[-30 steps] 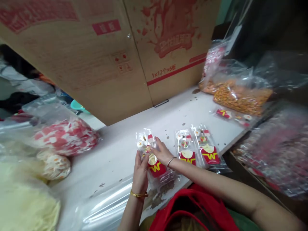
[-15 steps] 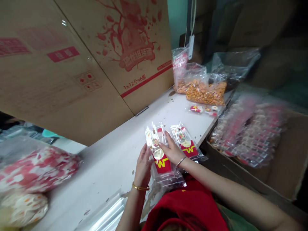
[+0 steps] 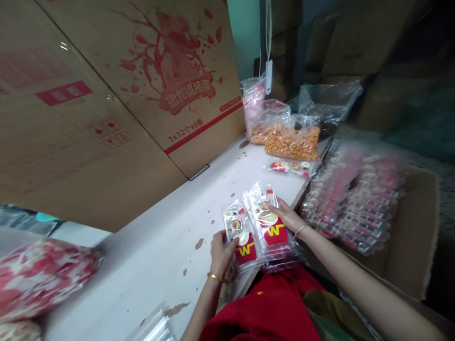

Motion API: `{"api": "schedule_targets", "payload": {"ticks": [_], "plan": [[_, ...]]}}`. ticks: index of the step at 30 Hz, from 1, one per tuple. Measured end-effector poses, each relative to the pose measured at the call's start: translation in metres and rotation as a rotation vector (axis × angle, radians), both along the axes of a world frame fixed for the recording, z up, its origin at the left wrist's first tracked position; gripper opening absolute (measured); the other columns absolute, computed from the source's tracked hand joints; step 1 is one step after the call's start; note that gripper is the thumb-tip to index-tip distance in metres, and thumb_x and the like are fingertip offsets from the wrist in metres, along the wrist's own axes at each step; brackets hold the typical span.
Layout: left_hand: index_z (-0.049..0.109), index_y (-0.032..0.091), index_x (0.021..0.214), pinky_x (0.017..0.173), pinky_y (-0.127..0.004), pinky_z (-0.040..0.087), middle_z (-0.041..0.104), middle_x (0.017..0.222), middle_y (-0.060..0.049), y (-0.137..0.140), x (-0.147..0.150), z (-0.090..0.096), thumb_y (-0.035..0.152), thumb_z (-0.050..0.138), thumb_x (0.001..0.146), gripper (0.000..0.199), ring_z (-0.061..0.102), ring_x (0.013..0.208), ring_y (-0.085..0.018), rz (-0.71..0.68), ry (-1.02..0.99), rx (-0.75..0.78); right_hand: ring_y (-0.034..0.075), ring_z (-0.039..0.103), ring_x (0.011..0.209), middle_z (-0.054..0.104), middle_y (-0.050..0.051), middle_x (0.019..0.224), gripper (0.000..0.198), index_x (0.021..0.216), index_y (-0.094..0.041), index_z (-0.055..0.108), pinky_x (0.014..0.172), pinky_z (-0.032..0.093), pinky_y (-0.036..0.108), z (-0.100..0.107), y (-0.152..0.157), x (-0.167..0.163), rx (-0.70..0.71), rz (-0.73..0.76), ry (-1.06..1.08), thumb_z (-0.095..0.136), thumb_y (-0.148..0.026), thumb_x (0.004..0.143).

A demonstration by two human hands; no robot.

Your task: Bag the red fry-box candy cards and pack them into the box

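Note:
Two groups of clear plastic packets lie side by side at the table's near edge, each showing a red piece with a yellow zigzag and small food-shaped pieces. My left hand (image 3: 221,255) grips the left packet (image 3: 240,237) by its left side, with the thumb on top. My right hand (image 3: 289,219) has closed on the right edge of the other packets (image 3: 272,220), which look like a small stack. Some of its fingers are hidden behind the packets.
A large cardboard box (image 3: 142,118) stands at the table's back left. Bags of small orange pieces (image 3: 293,142) and a single flat packet (image 3: 289,167) lie toward the far end. An open carton (image 3: 415,227) with many stacked packets (image 3: 351,194) is on the right. A red-and-white bag (image 3: 46,274) sits left.
My left hand's packet has come down and now lies left of the other packets. My right hand has moved right, from that packet to the right-hand stack. The view has shifted slightly.

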State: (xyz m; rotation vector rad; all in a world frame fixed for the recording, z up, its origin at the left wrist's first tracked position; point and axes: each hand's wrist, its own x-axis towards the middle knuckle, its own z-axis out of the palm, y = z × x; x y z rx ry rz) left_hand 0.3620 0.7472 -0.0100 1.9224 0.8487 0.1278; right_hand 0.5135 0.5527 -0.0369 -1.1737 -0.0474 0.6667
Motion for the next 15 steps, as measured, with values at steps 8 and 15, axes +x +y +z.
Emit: {"api": "schedule_targets", "payload": {"ticks": [8, 15], "plan": [[0.034, 0.024, 0.124, 0.065, -0.031, 0.055, 0.059, 0.106, -0.009, -0.008, 0.011, 0.014, 0.037, 0.07, 0.072, 0.065, 0.066, 0.074, -0.018, 0.153, -0.145, -0.363, 0.023, 0.066, 0.082, 0.067, 0.004, 0.1, 0.052, 0.12, -0.022, 0.048, 0.073, 0.053, 0.04, -0.008, 0.004, 0.006, -0.15, -0.037, -0.141, 0.059, -0.05, 0.078], [0.04, 0.031, 0.129, 0.069, -0.028, 0.056, 0.056, 0.12, -0.006, -0.004, 0.014, 0.058, 0.034, 0.07, 0.072, 0.064, 0.066, 0.083, -0.016, 0.297, -0.339, -0.462, 0.026, 0.056, 0.102, 0.059, 0.009, 0.113, 0.058, 0.119, -0.023, 0.055, 0.087, 0.044, 0.04, -0.027, -0.01, 0.023, -0.58, -0.193, -0.39, 0.061, -0.055, 0.072]]}}
